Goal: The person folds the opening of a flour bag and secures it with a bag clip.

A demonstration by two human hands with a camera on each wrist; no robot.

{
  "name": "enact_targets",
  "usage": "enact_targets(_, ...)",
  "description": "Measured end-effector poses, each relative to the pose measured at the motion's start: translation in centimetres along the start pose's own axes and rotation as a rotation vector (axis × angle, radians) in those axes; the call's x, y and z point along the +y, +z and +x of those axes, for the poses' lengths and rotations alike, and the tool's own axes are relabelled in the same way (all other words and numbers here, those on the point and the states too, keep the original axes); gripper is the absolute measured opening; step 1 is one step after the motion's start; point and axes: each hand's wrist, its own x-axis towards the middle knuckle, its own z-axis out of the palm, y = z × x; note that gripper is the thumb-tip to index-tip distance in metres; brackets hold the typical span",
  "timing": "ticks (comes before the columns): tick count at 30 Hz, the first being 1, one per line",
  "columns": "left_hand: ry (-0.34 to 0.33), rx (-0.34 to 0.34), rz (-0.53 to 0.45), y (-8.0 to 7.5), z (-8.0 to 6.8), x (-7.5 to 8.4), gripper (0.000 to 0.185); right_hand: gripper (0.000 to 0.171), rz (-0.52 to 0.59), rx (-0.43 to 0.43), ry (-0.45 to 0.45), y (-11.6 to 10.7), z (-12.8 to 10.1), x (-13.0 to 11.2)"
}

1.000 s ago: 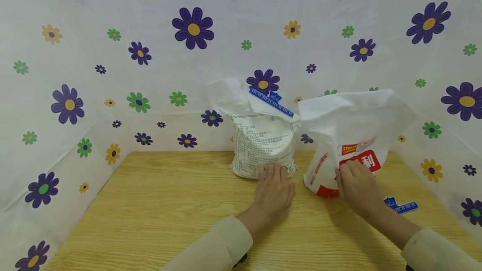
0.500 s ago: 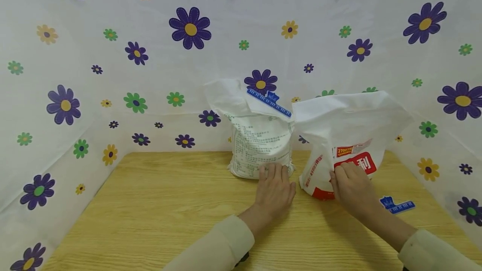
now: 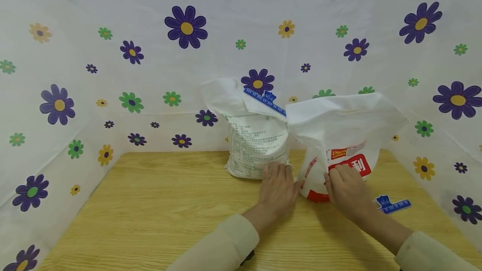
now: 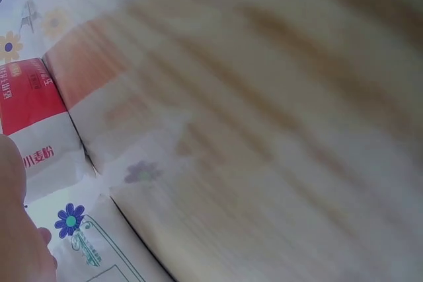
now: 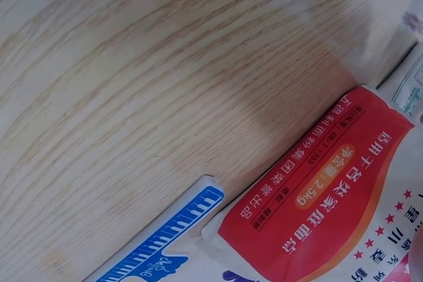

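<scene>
Fingers of the right hand (image 3: 348, 189) are laid nearly straight against the lower front of the red-labelled flour bag (image 3: 340, 145), close together and pressing rather than pinching, while those of the left hand (image 3: 278, 187) rest flat and loosely spread on the wooden table (image 3: 158, 204), their tips touching the base of the clipped flour bag (image 3: 257, 145); whether any fingertip is curled behind either bag cannot be told from the head view. Both bags are seen standing upright near the back of the table, side by side and just about touching, the clipped one to the left and slightly farther back, the red-labelled one to the right and nearer the person. Cream sleeves (image 3: 222, 248) are shown reaching in from the bottom edge. One blue sealing clip (image 3: 265, 101) is already clamped slantwise across the folded top of the left-hand bag, so that bag appears to be closed; the top of the right-hand bag is crumpled and held by nothing, and a second blue clip (image 3: 393, 205) lies unused on the table just to the right of the right hand. On this showing, the work is judged to be about half done, with the sealing of the second bag left. A white curtain printed with purple, yellow and green flowers (image 3: 184, 26) is hung around three sides of the table.
</scene>
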Motion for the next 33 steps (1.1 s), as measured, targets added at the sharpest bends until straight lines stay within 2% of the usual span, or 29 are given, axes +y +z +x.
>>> enact_targets(4, 0.011, 0.015, 0.008, 0.0, 0.1, 0.2, 0.046, 0.049, 0.004, 0.023, -0.007, 0.0, 0.1, -0.2)
enact_targets(10, 0.037, 0.030, 0.034, 0.1, 0.3, 0.5, 0.034, 0.046, 0.006, 0.075, -0.061, 0.2, 0.3, -0.2)
enact_targets(13, 0.054, 0.016, 0.037, 0.0, 0.4, 0.8, 0.027, 0.047, 0.003, 0.124, -0.103, 0.4, 0.0, 0.5)
enact_targets(16, 0.070, 0.013, 0.037, 0.0, 0.4, 1.1, 0.021, 0.047, 0.005, 0.172, -0.095, 0.6, -1.0, 1.6)
enact_targets(22, 0.071, 0.040, 0.087, 0.3, 0.4, 1.5, 0.016, 0.043, 0.010, 0.212, 0.107, 0.3, -3.9, 4.4)
enact_targets(27, 0.071, 0.034, 0.114, 0.3, 0.4, 1.4, 0.015, 0.023, -0.013, 0.183, 0.277, 0.4, -5.1, 6.3)
enact_targets(30, 0.077, 0.010, 0.110, 0.2, 0.5, 1.4, 0.014, 0.015, -0.062, 0.126, 0.374, 0.6, -5.4, 7.1)
enact_targets(33, 0.076, -0.007, 0.103, 0.2, 0.4, 1.4, 0.012, 0.017, -0.104, -0.010, 0.466, 0.9, -5.6, 7.6)
